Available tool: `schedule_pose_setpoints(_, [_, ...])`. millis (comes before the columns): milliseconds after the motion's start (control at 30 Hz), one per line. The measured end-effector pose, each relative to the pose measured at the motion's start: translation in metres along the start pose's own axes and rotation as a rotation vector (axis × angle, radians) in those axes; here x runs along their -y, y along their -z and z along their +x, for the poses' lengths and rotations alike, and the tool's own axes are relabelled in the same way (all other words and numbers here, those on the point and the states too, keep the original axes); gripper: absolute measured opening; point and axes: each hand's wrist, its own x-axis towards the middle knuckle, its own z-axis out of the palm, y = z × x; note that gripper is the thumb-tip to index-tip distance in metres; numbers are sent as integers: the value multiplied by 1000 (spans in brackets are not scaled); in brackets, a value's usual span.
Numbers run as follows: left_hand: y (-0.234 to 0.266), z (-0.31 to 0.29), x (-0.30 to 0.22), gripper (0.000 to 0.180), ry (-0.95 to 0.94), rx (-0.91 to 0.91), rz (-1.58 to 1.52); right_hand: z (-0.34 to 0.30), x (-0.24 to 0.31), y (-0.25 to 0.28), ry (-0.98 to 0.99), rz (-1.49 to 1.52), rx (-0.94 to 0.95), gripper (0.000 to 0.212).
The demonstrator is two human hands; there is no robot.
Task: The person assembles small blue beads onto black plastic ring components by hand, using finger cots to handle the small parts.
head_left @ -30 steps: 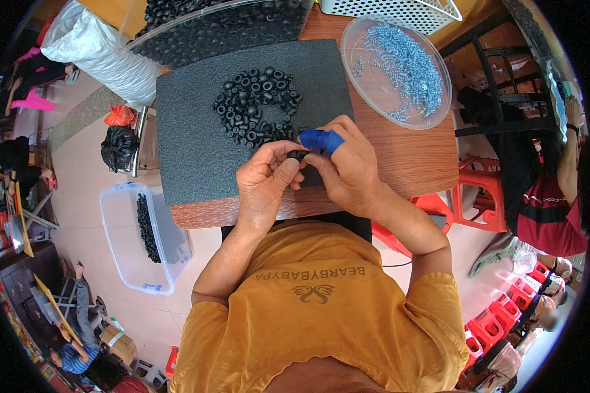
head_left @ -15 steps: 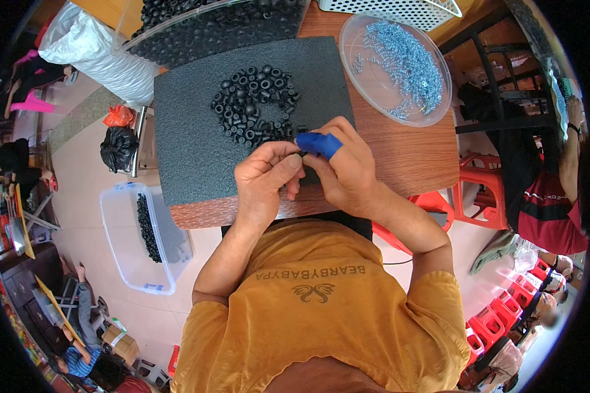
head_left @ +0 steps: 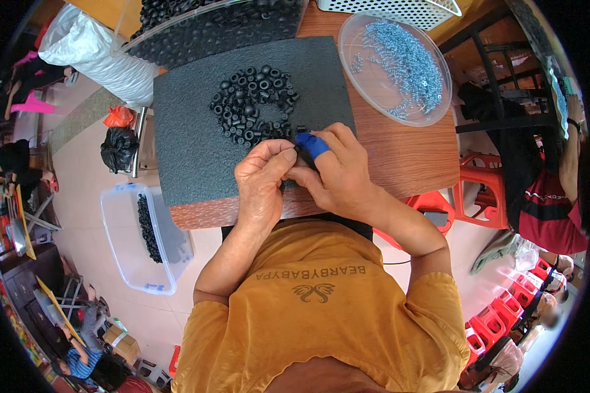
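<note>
Over the near edge of a dark textured mat [head_left: 196,131], my left hand [head_left: 261,173] and my right hand [head_left: 339,171] meet fingertip to fingertip. Both are closed on a small black ring-like part [head_left: 300,154], mostly hidden by the fingers. A blue wrap [head_left: 312,144] covers one finger of my right hand. Just beyond my fingers lies a loose pile of small round black parts [head_left: 246,108], some showing hollow centres. A few of these sit apart from the pile, close to my right fingertips.
A clear bin of black parts [head_left: 216,33] stands at the mat's far side. Right of the mat, a round clear tray [head_left: 351,62] holds many tiny blue pieces. A clear tub [head_left: 121,262] stands on the floor at left; red stools [head_left: 485,190] are at right.
My right hand has turned slightly, and its blue-wrapped finger has tilted and lowered toward me. The fingers of my left hand have curled in closer. The pile looks the same.
</note>
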Motion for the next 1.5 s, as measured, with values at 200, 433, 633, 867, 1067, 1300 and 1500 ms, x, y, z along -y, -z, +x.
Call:
schedule_pose_setpoints(200, [0,-2,1,8,-13,-24,-2,-4,-4,-11,142,-156,-31,25])
schedule_pose_setpoints(433, [9,-1,5,17,54,4,-2,-2,-9,-9,194,-184,-59,26])
schedule_pose_setpoints(633, [10,-3,0,25,41,144,121,-5,-12,-2,199,-190,17,29])
schedule_pose_setpoints(867, [15,-5,17,28,-81,133,233,-7,-20,-11,311,-148,-34,25])
schedule_pose_setpoints(1067, [11,-7,18,27,-144,97,203,-7,-18,-17,377,-222,-55,22])
schedule_pose_setpoints(1300, [17,-7,29,23,-178,-43,336,-12,-12,-15,386,-268,91,20])
schedule_pose_setpoints(1500, [16,-5,24,21,-156,52,376,-12,-17,-9,374,-223,87,20])
